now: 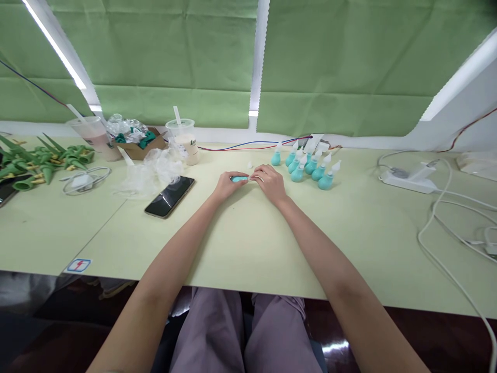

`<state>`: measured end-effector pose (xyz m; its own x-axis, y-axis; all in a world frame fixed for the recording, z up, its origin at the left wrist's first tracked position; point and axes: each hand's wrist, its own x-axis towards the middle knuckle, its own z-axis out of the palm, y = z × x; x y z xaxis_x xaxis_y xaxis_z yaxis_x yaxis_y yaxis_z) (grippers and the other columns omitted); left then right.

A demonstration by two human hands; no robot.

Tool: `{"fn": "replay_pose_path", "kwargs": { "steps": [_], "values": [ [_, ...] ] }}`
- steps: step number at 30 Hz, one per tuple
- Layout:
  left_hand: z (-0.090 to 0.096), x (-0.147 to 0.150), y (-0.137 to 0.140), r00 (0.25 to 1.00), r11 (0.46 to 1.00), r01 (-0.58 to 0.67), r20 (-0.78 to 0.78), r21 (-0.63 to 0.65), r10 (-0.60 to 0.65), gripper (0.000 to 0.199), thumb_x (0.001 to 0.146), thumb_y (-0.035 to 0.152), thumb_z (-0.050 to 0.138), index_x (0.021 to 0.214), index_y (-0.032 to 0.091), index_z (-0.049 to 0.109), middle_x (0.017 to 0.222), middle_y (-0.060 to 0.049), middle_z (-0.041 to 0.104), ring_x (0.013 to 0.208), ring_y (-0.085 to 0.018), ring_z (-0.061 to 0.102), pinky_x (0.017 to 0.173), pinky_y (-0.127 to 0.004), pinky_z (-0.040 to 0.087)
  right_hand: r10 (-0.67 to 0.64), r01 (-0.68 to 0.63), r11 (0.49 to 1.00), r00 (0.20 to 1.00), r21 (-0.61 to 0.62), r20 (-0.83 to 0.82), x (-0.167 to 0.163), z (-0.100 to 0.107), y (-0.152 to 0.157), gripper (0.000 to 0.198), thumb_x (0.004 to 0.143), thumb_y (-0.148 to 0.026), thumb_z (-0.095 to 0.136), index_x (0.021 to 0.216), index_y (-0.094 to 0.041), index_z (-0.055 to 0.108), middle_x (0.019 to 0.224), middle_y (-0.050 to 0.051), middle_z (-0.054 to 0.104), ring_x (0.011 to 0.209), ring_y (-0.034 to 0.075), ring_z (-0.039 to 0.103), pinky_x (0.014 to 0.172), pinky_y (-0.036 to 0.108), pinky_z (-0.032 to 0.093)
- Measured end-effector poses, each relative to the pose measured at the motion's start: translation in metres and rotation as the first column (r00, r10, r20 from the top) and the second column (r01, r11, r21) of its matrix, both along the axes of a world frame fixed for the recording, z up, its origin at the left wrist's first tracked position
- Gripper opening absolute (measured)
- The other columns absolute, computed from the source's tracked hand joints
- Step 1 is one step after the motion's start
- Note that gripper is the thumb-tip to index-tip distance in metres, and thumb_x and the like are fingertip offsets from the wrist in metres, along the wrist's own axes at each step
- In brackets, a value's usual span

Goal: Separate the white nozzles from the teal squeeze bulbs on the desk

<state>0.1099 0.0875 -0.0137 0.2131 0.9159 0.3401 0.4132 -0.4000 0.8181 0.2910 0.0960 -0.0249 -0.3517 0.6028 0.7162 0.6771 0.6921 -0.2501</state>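
Observation:
My left hand (226,187) is closed around a small teal squeeze bulb (239,179), which lies on its side just above the table with its narrow end toward the right. The fingers of my right hand (272,182) are pinched together at a small whitish tip at that end; how the tip sits on the bulb is mostly hidden by the fingers. Just beyond my hands, a small loose white tip (249,165) stands on the table. To the right of my right hand stand several teal squeeze bulbs (325,181) with translucent white nozzles pointing up.
To the left lie a phone (170,197), a crumpled plastic bag (151,173), a drink cup (186,144), a cardboard box (142,150) and green plastic parts (46,160). A power strip (409,180) with white cables (427,228) lies at right. Thin wires (248,145) run along the back.

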Motion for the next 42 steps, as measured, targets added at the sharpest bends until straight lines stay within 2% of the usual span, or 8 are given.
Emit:
{"fn": "replay_pose_path", "kwargs": {
  "steps": [6, 18, 22, 26, 29, 32, 37, 42],
  "values": [
    [0.001, -0.002, 0.0, 0.98, 1.0, -0.011, -0.198, 0.015, 0.014, 0.025, 0.069, 0.03, 0.063, 0.089, 0.019, 0.073, 0.095, -0.003, 0.072, 0.085, -0.02, 0.063, 0.085, -0.029, 0.046, 0.068, -0.054, 0.995, 0.984, -0.088, 0.165, 0.002, 0.001, -0.001, 0.015, 0.088, -0.02, 0.048, 0.087, -0.021, 0.063, 0.096, 0.005, 0.063, 0.092, 0.018, 0.055, 0.075, 0.029, 0.04],
    [0.003, -0.006, 0.001, 0.936, 0.995, 0.033, -0.352, 0.09, 0.0, 0.026, 0.072, 0.031, 0.059, 0.094, 0.022, 0.072, 0.096, -0.002, 0.071, 0.086, -0.02, 0.063, 0.084, -0.029, 0.046, 0.103, -0.062, 0.966, 0.982, -0.25, 0.157, 0.004, 0.003, 0.006, 0.012, 0.086, -0.02, 0.049, 0.086, -0.021, 0.06, 0.093, 0.002, 0.063, 0.08, 0.016, 0.057, 0.065, 0.026, 0.036],
    [0.0, -0.007, 0.004, 0.943, 0.993, 0.055, -0.332, 0.105, -0.017, 0.027, 0.074, 0.029, 0.058, 0.097, 0.023, 0.071, 0.1, -0.001, 0.07, 0.089, -0.02, 0.063, 0.087, -0.029, 0.045, 0.075, -0.058, 0.962, 0.996, -0.267, 0.057, 0.001, -0.003, 0.007, 0.012, 0.087, -0.023, 0.045, 0.085, -0.021, 0.057, 0.091, 0.003, 0.061, 0.079, 0.016, 0.055, 0.066, 0.026, 0.037],
    [-0.003, -0.009, 0.006, 0.946, 0.992, 0.059, -0.324, 0.111, -0.02, 0.029, 0.076, 0.029, 0.057, 0.102, 0.024, 0.069, 0.104, -0.001, 0.069, 0.093, -0.02, 0.062, 0.09, -0.03, 0.043, 0.02, -0.067, 0.96, 0.985, -0.271, -0.172, 0.002, -0.01, 0.015, 0.013, 0.086, -0.023, 0.041, 0.082, -0.021, 0.053, 0.086, 0.002, 0.059, 0.071, 0.014, 0.054, 0.068, 0.027, 0.04],
    [-0.005, -0.013, 0.008, 0.94, 0.992, 0.0, -0.34, 0.127, 0.043, 0.028, 0.076, 0.03, 0.057, 0.1, 0.025, 0.07, 0.103, -0.001, 0.069, 0.096, -0.022, 0.061, 0.091, -0.033, 0.043, -0.054, -0.069, 0.958, 0.91, -0.279, -0.411, 0.008, -0.012, 0.023, 0.012, 0.085, -0.027, 0.042, 0.082, -0.021, 0.05, 0.082, 0.001, 0.057, 0.061, 0.011, 0.054, 0.062, 0.026, 0.043],
    [-0.007, -0.017, 0.01, 0.945, 0.989, -0.068, -0.309, 0.13, 0.105, 0.026, 0.076, 0.031, 0.057, 0.099, 0.024, 0.07, 0.101, -0.002, 0.069, 0.093, -0.022, 0.061, 0.09, -0.033, 0.043, -0.115, -0.073, 0.95, 0.824, -0.305, -0.555, 0.013, -0.011, 0.026, 0.015, 0.082, -0.035, 0.047, 0.082, -0.02, 0.051, 0.08, 0.001, 0.059, 0.064, 0.013, 0.059, 0.055, 0.024, 0.044],
    [-0.008, -0.019, 0.011, 0.957, 0.989, -0.093, -0.263, 0.115, 0.12, 0.026, 0.076, 0.032, 0.058, 0.097, 0.023, 0.07, 0.098, -0.002, 0.07, 0.089, -0.021, 0.062, 0.088, -0.031, 0.044, -0.17, -0.053, 0.926, 0.827, -0.374, -0.537, 0.013, -0.01, 0.022, 0.018, 0.077, -0.037, 0.055, 0.077, -0.019, 0.057, 0.074, 0.002, 0.064, 0.067, 0.016, 0.064, 0.057, 0.025, 0.046],
    [-0.007, -0.019, 0.011, 0.958, 0.991, -0.106, -0.259, 0.085, 0.125, 0.027, 0.077, 0.033, 0.057, 0.098, 0.023, 0.069, 0.099, -0.002, 0.07, 0.091, -0.02, 0.062, 0.087, -0.03, 0.044, -0.294, 0.166, 0.919, 0.892, -0.357, -0.344, 0.011, -0.009, 0.02, 0.015, 0.078, -0.032, 0.056, 0.087, -0.021, 0.062, 0.081, 0.001, 0.069, 0.062, 0.014, 0.062, 0.068, 0.028, 0.045]
  ]
}}
